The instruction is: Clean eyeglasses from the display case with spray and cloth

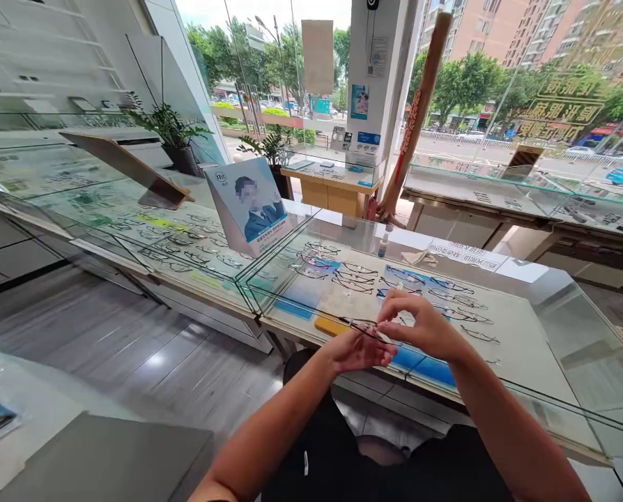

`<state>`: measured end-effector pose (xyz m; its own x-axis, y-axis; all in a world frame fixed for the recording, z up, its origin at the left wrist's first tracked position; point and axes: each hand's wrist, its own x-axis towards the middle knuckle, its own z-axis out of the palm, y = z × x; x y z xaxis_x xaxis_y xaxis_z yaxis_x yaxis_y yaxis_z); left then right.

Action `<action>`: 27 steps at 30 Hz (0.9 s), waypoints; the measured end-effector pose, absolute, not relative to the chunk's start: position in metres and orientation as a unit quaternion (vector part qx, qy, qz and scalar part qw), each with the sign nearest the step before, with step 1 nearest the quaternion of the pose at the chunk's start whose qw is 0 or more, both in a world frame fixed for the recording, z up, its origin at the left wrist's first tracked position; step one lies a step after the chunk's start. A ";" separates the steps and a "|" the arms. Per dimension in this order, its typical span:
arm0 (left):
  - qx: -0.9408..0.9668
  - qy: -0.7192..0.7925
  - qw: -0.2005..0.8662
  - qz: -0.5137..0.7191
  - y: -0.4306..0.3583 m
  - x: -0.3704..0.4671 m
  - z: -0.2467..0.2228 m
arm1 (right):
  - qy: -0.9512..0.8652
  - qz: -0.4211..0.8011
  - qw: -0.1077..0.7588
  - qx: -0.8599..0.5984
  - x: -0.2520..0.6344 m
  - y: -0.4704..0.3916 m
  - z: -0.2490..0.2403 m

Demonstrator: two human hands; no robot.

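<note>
A thin dark-framed pair of eyeglasses (pixel 361 326) is held above the near edge of the glass display case. Palm up and fingers curled, my left hand (pixel 361 352) supports the glasses from below. My right hand (pixel 421 324) comes in from the right, with thumb and forefinger pinched together at the frame. The exact contact of the fingertips is small and partly hidden. Under the glass lie several rows of eyeglasses (pixel 353 279), some on blue cards. A yellow block (pixel 331 325) sits just behind my left wrist.
The glass case (pixel 541 335) runs across in front of me. A tilted poster stand (pixel 251 206) rests on the counter at left, near a potted plant (pixel 171 132). A small bottle (pixel 383 242) and a beige cloth (pixel 419 258) lie beyond. A grey box surface (pixel 107 460) is at lower left.
</note>
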<state>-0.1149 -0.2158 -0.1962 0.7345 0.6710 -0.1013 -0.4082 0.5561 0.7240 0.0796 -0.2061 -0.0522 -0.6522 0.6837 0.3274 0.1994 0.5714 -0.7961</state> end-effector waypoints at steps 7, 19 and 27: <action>0.591 0.529 0.366 0.487 -0.176 -0.227 -0.193 | -0.810 0.256 0.312 -0.425 0.057 -0.129 -0.054; 0.525 0.767 0.026 0.369 -0.108 -0.318 -0.210 | -0.794 0.071 0.103 -0.596 -0.018 0.017 -0.091; 0.529 0.773 0.026 0.348 -0.111 -0.317 -0.210 | -0.789 0.069 0.046 -0.609 -0.037 0.044 -0.125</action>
<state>-0.3168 -0.1108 -0.2105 -0.4388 0.8365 0.3283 0.8003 0.1977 0.5661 -0.0369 0.0442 -0.1248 -0.2541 0.9671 -0.0124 0.9544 0.2486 -0.1653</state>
